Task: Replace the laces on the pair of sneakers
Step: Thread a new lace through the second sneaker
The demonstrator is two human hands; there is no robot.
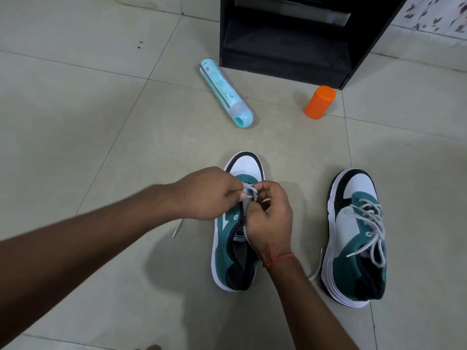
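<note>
Two teal, white and black sneakers stand on the tiled floor. Over the left sneaker (236, 238), both hands meet near its lower eyelets. My left hand (209, 194) pinches the grey-white lace (250, 192) there. My right hand (269, 218) also grips that lace from the other side and hides the tongue area. One free lace end (177, 229) trails on the floor left of this shoe. The right sneaker (358, 238) is fully laced with a loose grey-white lace (371, 228), and one end (317, 267) lies on the floor beside it.
A pale blue spray can (225, 93) lies on its side on the floor beyond the shoes. An orange cap-like container (319, 102) stands to its right. A black cabinet (298, 39) rises at the back.
</note>
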